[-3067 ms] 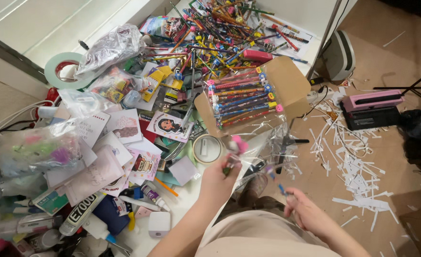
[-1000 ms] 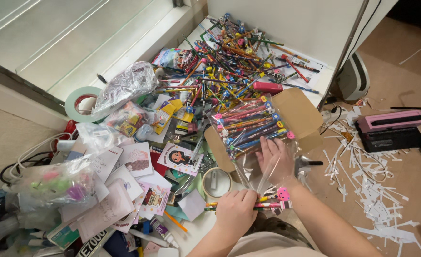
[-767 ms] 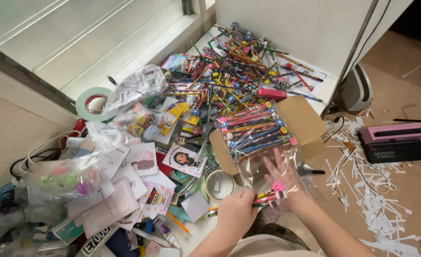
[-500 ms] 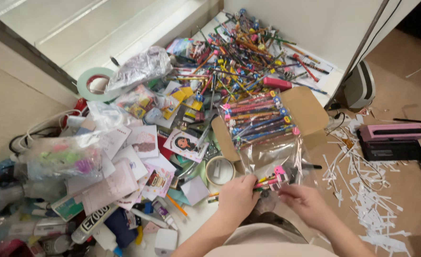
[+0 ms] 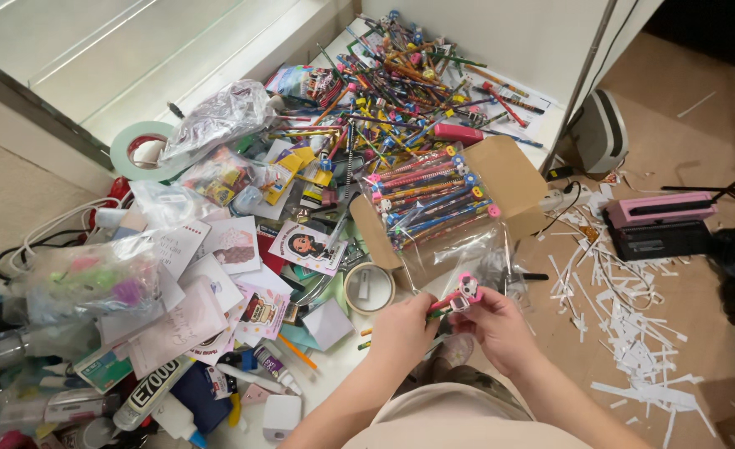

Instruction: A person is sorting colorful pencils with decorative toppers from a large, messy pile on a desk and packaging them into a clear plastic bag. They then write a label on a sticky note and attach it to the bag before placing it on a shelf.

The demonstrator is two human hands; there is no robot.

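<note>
Cardboard box (image 5: 513,179) at centre, holding packed pencils (image 5: 430,195). Loose pencil heap (image 5: 400,91) behind the box. Tape roll (image 5: 369,288) just left of and in front of the box. Cards (image 5: 218,274) and plastic bags (image 5: 93,278) further left. Paper strips (image 5: 633,333) on the floor, right. Both hands (image 5: 454,328) in front of the box, fingers on a pencil (image 5: 459,296).

Glossy clear plastic bag (image 5: 459,249) on a matt brown cardboard box (image 5: 513,179); white paper scraps (image 5: 633,333).
</note>
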